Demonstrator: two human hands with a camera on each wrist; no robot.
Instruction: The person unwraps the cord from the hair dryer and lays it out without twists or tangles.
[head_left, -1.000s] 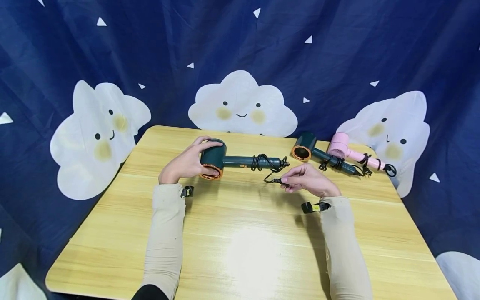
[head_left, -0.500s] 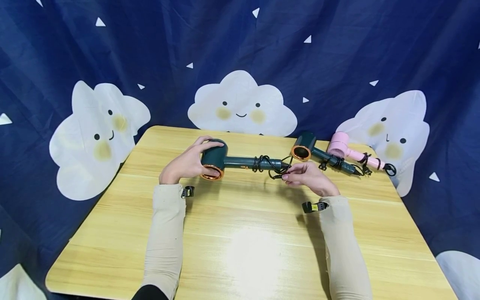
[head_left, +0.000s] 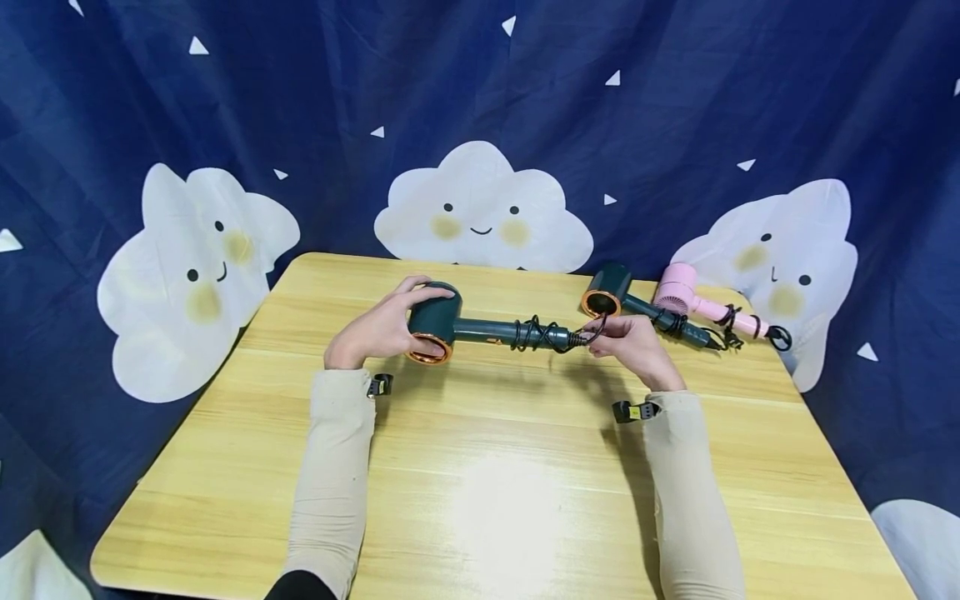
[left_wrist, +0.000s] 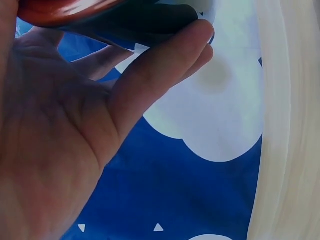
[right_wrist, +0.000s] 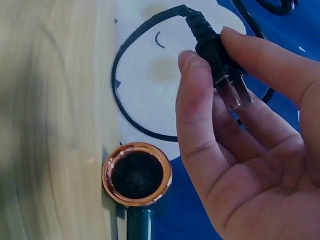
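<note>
Reference for positions: the worktop, wood-grained. The held hair dryer, dark green with a copper-coloured ring, is above the far half of the worktop, handle pointing toward its right side. Black cord is wound in several turns round the handle.

Left hand: grips the dryer's head. Fingers spread round it, thumb on the near side by the ring.

Right hand: fingers pinch the black plug against the thumb, just beside the handle's end and above the right half of the worktop. Right wrist view shows two metal prongs pointing toward the palm and a cord loop running off the plug.

Second green hair dryer: on the worktop, near its far edge, right of centre. Pink hair dryer: near the worktop's far right corner; cord wound on its handle.

Blue curtain with smiling clouds stands behind the worktop's far edge.
</note>
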